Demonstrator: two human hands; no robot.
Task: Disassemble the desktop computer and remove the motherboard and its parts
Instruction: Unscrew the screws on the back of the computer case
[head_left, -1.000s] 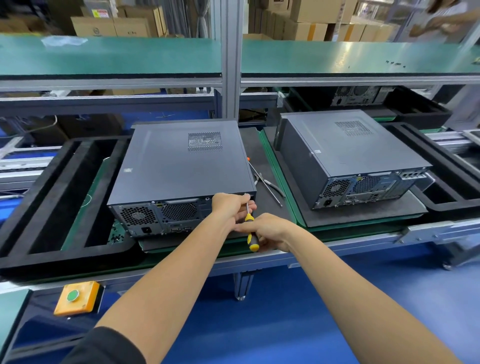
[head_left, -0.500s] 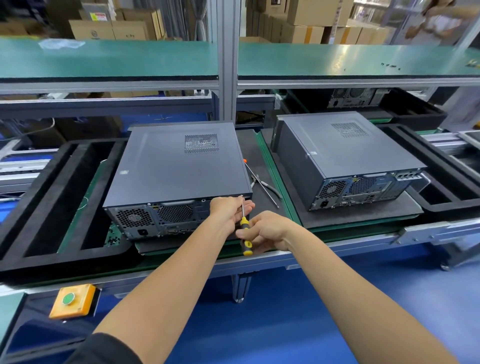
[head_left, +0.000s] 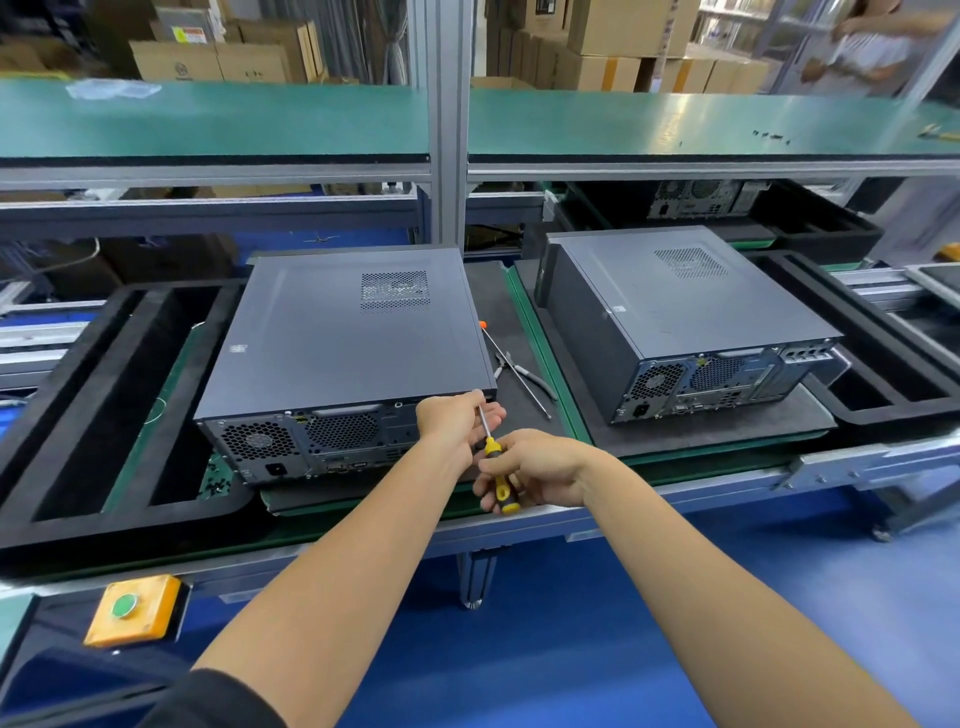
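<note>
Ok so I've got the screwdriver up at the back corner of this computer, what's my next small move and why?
Probably keep turning the screwdriver to back out the screw at the rear right corner of the near computer. Your right hand grips the yellow handle, your left hand steadies the shaft near the tip, and the cover is on. The screw itself is hidden.

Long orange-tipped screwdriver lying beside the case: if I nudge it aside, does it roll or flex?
The long screwdriver has a thin round shaft, so it would probably roll. Pliers lie crossed with it and may stop it. It looks like stiff metal, so likely no flex, and the dark mat should damp sliding.
</note>
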